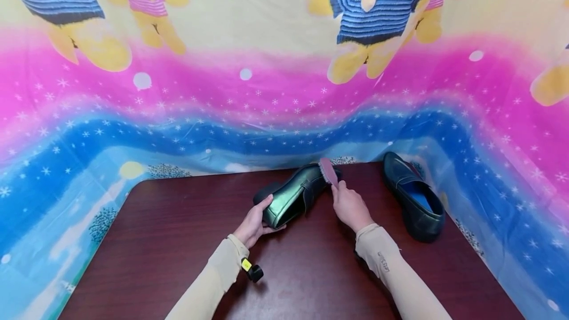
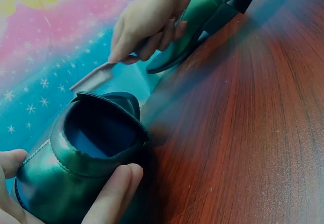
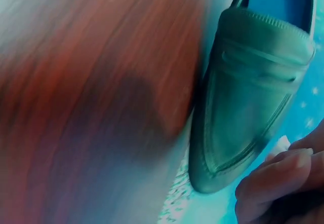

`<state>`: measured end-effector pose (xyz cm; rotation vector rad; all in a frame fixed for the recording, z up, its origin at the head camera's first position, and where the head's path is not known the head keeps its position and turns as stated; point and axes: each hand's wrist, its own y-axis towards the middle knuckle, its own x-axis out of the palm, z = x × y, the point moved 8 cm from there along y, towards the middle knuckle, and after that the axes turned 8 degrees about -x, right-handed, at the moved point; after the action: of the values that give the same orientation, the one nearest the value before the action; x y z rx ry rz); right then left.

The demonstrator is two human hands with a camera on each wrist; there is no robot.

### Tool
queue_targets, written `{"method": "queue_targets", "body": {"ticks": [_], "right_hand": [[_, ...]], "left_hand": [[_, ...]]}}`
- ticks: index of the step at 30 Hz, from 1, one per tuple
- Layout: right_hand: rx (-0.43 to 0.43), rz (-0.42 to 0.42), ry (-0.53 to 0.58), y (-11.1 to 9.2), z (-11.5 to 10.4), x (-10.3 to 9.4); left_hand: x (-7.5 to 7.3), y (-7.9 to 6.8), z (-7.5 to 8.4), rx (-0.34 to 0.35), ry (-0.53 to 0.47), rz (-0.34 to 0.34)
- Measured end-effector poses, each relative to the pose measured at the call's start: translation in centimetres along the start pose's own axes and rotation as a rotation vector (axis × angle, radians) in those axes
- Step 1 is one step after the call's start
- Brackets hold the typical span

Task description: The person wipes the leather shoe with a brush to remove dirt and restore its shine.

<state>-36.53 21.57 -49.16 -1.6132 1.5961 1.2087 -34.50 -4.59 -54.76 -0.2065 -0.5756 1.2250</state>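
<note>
A dark green loafer (image 1: 289, 196) is tilted on its side near the table's back edge, its opening toward the person. My left hand (image 1: 254, 223) grips it at the heel, thumb on one side and fingers on the other, as the left wrist view shows around the heel (image 2: 66, 183). With my right hand (image 1: 351, 206) I hold a pinkish brush (image 1: 328, 171) by its handle. Its bristles face the loafer's toe end, right at the upper in the head view. Only part of the right hand (image 3: 278, 183) shows in the right wrist view, the brush hidden there.
The matching loafer (image 1: 413, 196), with a blue insole, stands upright on the right of the dark red wooden table (image 1: 178, 241). A printed curtain (image 1: 266, 93) rises behind and around the table's edges. A black device with a yellow tag (image 1: 252, 269) sits at the left wrist.
</note>
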Motion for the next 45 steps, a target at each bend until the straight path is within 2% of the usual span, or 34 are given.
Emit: {"method": "queue_targets", "body": {"ticks": [2,5,14,17,20,24,29,33,39,45], "right_hand": [[-0.009,-0.013,-0.005,0.0,-0.5,0.3],[0.026,-0.040,-0.021,0.0,-0.1,0.9],[0.216,-0.111,0.016,-0.6,4.4,1.6],[0.249,-0.143,0.023,-0.8,5.3,1.8],[0.241,-0.142,0.030,-0.8,5.6,1.7],[0.204,-0.081,0.041,-0.6,5.0,0.9],[0.104,-0.039,0.101,-0.3,3.1,0.7],[0.043,-0.030,0.082,-0.1,2.1,0.9],[0.100,-0.055,0.042,-0.1,3.4,1.6],[0.183,-0.111,0.048,-0.2,5.0,1.8]], "left_hand": [[0.0,0.0,-0.1,-0.006,-0.007,0.000],[0.1,0.0,-0.2,-0.013,-0.017,-0.001],[0.3,-0.3,0.2,-0.011,0.016,-0.012],[0.2,-0.4,0.1,-0.011,0.019,-0.010],[0.2,-0.4,0.1,-0.015,0.013,-0.004],[0.2,-0.3,0.0,-0.014,0.003,-0.002],[0.0,-0.4,-0.2,-0.019,-0.001,0.005],[0.1,-0.3,-0.1,-0.013,-0.004,0.002],[0.2,-0.1,-0.2,-0.017,-0.009,0.000],[0.0,0.1,0.0,-0.013,-0.014,-0.004]]}}
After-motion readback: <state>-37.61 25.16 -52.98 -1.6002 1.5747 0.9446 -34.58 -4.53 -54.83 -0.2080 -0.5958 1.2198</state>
